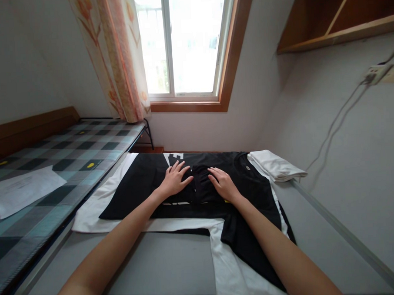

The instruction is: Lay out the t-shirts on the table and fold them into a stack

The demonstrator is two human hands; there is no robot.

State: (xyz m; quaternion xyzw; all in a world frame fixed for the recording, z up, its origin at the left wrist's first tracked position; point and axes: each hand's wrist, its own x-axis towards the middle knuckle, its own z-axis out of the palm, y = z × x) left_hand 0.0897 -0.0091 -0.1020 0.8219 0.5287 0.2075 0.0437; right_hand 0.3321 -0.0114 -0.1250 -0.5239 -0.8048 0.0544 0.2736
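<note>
A black T-shirt [247, 175] with a white print lies spread on a white shirt [95, 208], its neck toward the right. On its middle rests a smaller dark folded bundle of cloth [202, 188]. My left hand [176, 179] lies on the black cloth with its fingers spread. Just right of it, my right hand [223, 184] touches the dark bundle, fingers stretched out and pointing left. Neither hand grips anything. White sleeve cloth hangs over the front edge, and more black cloth shows under the white shirt.
A grey table [163, 262] bears the clothes. At its far right corner sits a folded white cloth [279, 164]. Left of it stands a bed with a checked mattress [86, 143] and a paper sheet [25, 192]. A power cord [336, 119] hangs along the right wall.
</note>
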